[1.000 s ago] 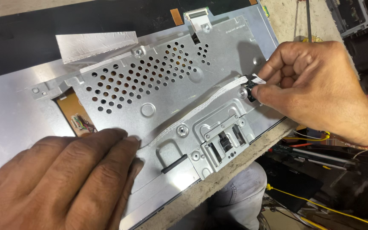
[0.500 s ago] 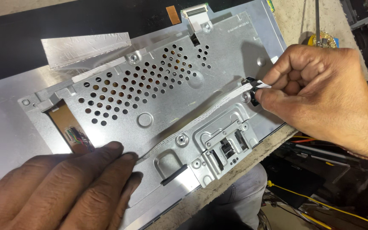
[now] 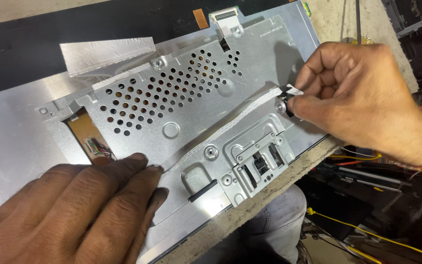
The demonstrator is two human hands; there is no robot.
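While left hand [image 3: 69, 210] presses (flat) — right hand [image 3: 362, 98] pinches ribbon cable [image 3: 240, 115].

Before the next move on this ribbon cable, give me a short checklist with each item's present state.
1. Right hand grips the end of the flat white ribbon cable between thumb and forefinger: ok.
2. Left hand lies flat on the perforated grey metal shield plate, holding it down: ok.
3. Ribbon cable lies flat along the plate, no visible kink: ok.
4. Black connector tab at the cable end free of its socket: cannot tell, fingers hide it.
5. Thin coloured wires at the plate's left opening are apart from both hands: ok.
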